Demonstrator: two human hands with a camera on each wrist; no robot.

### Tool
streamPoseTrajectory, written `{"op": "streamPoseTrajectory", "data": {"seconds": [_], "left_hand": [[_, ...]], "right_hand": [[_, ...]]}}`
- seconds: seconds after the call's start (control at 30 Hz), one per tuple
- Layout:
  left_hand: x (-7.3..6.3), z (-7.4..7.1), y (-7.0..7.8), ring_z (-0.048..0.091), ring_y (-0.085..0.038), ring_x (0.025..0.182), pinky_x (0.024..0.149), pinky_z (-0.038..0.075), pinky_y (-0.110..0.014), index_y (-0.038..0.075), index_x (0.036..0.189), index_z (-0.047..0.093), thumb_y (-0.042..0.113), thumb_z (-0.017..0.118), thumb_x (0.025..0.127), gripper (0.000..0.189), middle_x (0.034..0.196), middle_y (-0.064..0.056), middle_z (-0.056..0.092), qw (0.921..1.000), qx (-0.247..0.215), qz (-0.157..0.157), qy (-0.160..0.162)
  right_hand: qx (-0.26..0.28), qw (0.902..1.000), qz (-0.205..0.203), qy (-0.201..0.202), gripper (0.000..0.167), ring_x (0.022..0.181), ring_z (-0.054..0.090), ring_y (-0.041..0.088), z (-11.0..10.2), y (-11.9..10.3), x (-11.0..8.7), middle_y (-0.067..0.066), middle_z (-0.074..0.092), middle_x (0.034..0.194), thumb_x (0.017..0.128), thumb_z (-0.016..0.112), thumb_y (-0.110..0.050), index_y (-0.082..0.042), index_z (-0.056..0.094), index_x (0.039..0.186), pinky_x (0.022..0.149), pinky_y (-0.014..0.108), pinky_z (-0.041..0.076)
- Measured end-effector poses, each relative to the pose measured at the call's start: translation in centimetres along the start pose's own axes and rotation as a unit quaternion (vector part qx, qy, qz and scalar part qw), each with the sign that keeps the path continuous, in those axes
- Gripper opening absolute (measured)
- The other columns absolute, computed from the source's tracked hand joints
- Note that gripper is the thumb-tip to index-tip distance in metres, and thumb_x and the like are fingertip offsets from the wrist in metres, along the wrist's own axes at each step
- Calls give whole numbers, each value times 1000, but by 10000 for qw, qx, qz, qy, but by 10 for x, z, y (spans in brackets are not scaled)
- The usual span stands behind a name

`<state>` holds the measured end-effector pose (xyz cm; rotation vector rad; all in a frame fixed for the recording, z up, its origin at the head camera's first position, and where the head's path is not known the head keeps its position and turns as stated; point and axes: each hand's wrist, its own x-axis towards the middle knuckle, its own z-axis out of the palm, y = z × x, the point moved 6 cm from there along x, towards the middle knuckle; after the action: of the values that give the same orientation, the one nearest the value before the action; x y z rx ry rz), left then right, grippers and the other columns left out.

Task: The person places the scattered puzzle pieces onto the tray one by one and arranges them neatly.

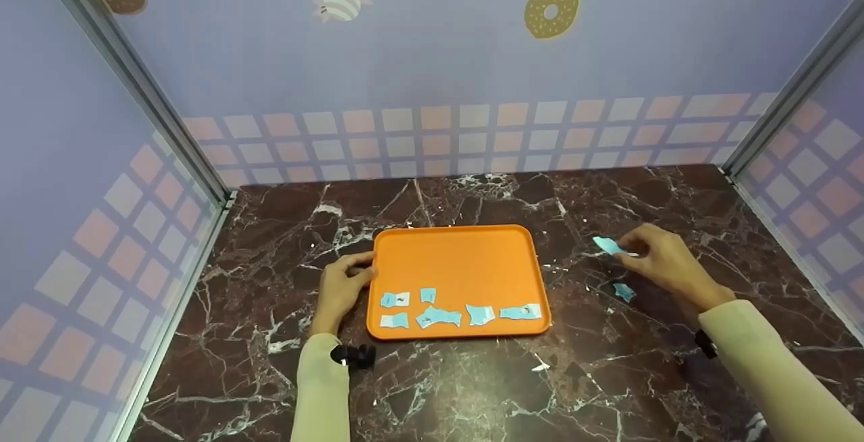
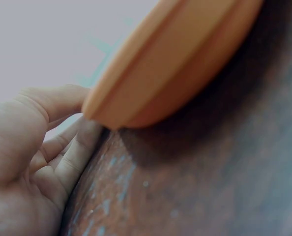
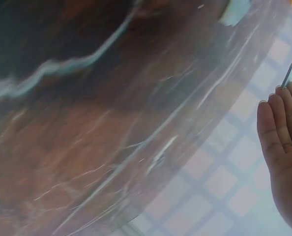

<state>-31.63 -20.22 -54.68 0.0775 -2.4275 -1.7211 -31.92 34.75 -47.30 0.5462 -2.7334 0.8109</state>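
An orange tray [image 1: 459,260] lies on the dark marble-patterned table. Its left rim is pinched by my left hand [image 1: 343,287], thumb and fingers meeting at the edge in the left wrist view. To the right of the tray, my right hand [image 1: 665,263] pinches a torn light-blue paper piece [image 1: 609,245] above the table. A smaller blue scrap [image 1: 623,291] lies just below that hand. Several torn blue-and-white paper pieces sit along the tray's near side, among them a long scrap [image 1: 520,312] and a fish-like scrap [image 1: 439,317].
A small white scrap [image 1: 541,366] lies on the table [image 1: 432,388] in front of the tray. Patterned panels [image 1: 432,57] enclose the table at the back and both sides. A black band [image 1: 356,355] sits on the left wrist.
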Motion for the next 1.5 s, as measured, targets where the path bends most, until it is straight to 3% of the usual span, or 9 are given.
{"op": "streamPoseTrajectory", "data": {"seconds": [0.3,0.67,0.97,1.2,1.5], "left_hand": [[0,0,0,71,-21,91,72,54,-20,2,122,80,4,80,94,28,112,-13,74,10000,69,44,-1],[0,0,-1,71,-19,89,72,55,-21,3,124,79,4,80,95,29,113,-13,73,10000,61,16,-39],[0,0,1,72,-22,91,72,55,-20,1,123,79,2,80,94,29,113,-14,73,10000,39,76,-7],[0,0,1,72,-24,92,73,55,-21,1,123,79,2,80,94,29,114,-14,73,9999,42,87,-36],[1,0,-1,70,-22,91,72,54,-21,3,122,80,3,80,94,28,114,-13,74,9999,115,74,1]], "right_hand": [[246,9991,-245,-231,17,91,71,37,15,-28,14,12,67,99,88,84,2,3,74,102,80,52,60],[260,9961,-787,-292,19,87,69,26,32,-62,25,5,65,96,85,87,0,-2,74,98,78,44,61],[472,9916,-1152,-338,19,84,68,28,53,-86,34,6,65,93,84,90,-2,-3,75,97,76,46,60],[526,9873,-1405,-516,20,86,68,24,73,-105,41,4,65,94,84,89,-4,-2,75,97,79,39,60],[440,9806,-1711,-854,18,87,66,22,96,-129,43,5,66,97,87,87,-6,-2,74,99,78,39,58]]}}
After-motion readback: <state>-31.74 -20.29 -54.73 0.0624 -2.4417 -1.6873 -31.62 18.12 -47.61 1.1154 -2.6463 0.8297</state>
